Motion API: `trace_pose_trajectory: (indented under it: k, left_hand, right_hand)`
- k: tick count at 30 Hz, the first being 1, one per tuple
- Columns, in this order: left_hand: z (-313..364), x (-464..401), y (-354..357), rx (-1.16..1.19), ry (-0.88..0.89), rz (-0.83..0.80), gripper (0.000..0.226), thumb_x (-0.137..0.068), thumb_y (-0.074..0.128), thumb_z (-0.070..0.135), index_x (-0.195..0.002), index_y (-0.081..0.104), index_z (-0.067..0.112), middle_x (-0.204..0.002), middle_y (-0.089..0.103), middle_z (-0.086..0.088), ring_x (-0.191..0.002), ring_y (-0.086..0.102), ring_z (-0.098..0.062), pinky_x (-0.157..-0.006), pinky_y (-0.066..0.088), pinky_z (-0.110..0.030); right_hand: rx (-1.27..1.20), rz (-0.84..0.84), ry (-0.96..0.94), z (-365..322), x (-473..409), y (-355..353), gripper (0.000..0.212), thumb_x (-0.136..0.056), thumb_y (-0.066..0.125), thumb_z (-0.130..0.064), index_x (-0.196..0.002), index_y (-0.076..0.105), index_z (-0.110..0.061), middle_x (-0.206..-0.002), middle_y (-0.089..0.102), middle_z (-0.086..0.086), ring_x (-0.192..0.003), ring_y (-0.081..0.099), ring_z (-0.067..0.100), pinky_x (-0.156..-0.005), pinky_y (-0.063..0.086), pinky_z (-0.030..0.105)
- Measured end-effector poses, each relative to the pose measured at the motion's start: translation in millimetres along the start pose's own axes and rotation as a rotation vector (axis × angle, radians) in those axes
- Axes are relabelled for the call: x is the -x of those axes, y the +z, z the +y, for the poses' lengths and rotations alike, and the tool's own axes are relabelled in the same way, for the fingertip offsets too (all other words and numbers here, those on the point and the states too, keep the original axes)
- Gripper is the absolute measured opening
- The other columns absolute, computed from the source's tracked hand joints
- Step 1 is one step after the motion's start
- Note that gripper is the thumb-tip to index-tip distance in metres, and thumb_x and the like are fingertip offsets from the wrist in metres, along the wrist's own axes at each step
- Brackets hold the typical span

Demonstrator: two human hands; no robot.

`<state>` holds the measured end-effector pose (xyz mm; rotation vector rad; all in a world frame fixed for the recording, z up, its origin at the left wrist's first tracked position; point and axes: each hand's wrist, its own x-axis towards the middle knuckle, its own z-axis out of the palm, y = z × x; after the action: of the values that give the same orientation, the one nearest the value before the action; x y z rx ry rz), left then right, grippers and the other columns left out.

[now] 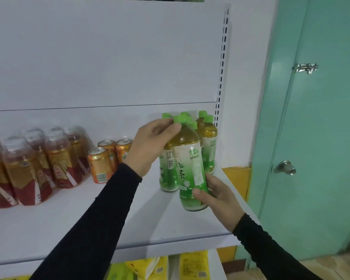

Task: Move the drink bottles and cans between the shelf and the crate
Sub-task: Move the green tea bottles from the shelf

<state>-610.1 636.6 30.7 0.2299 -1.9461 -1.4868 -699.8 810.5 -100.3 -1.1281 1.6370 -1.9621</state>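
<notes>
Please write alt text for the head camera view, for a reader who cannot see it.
A person's two hands hold a green tea bottle over a white shelf: left hand at its shoulder, right hand near its base. More green tea bottles stand behind; orange cans and red-labelled bottles stand left.

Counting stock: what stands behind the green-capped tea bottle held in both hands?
Behind the held green-capped tea bottle, more green-capped tea bottles stand on the white shelf. It and the left hand hide their count.
</notes>
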Motion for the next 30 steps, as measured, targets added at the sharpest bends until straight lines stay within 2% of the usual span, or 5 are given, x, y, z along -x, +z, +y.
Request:
trace_pose_trajectory:
  k: [5,10,14,18,30]
  left_hand:
    - [-34,37,-10,0.336,-0.232,-0.156,0.052,-0.078,0.074,0.03,-0.126,0.061,0.011,-0.107,0.074,-0.011,-0.091,0.072,-0.022,-0.078,0.058,-0.034]
    - [-47,45,-20,0.422,-0.262,-0.028,0.061,-0.078,0.074,0.031,-0.128,0.057,0.0,-0.101,0.074,-0.015,-0.086,0.072,-0.026,-0.074,0.06,-0.039]
    - [-49,46,-28,0.462,-0.276,0.123,0.062,-0.076,0.075,0.032,-0.126,0.058,0.0,-0.098,0.075,-0.012,-0.08,0.073,-0.024,-0.068,0.06,-0.037]
    - [-49,46,-35,0.471,-0.244,0.231,0.068,-0.074,0.078,0.033,-0.127,0.054,-0.001,-0.099,0.074,-0.012,-0.082,0.073,-0.023,-0.066,0.059,-0.035]
    - [-54,49,-41,0.638,-0.195,0.071,0.051,-0.084,0.066,0.037,-0.13,0.057,0.018,-0.107,0.071,-0.008,-0.092,0.068,-0.024,-0.079,0.059,-0.044]
  right_hand:
    - [-0.221,-0.177,0.133,-1,-8,16,0.077,-0.07,0.086,-0.047,-0.13,0.061,-0.005,-0.126,0.066,0.018,-0.114,0.065,0.031,-0.088,0.055,0.038]
    - [-0.284,-0.237,0.227,-4,-11,32,0.068,-0.062,0.089,-0.053,-0.117,0.071,-0.017,-0.117,0.072,0.007,-0.105,0.069,0.02,-0.081,0.058,0.035]
    - [0.069,-0.216,0.124,-12,-9,42,0.07,-0.074,0.073,-0.054,-0.137,0.052,-0.031,-0.125,0.067,-0.015,-0.116,0.064,0.008,-0.097,0.054,0.035]
    - [0.235,-0.138,-0.001,-8,-5,56,0.07,-0.072,0.088,-0.038,-0.129,0.048,-0.044,-0.119,0.065,-0.027,-0.11,0.064,0.002,-0.093,0.053,0.022]
    - [-0.379,-0.255,0.168,5,-9,56,0.088,-0.065,0.091,-0.039,-0.138,0.052,-0.009,-0.129,0.065,0.018,-0.115,0.064,0.035,-0.09,0.055,0.041]
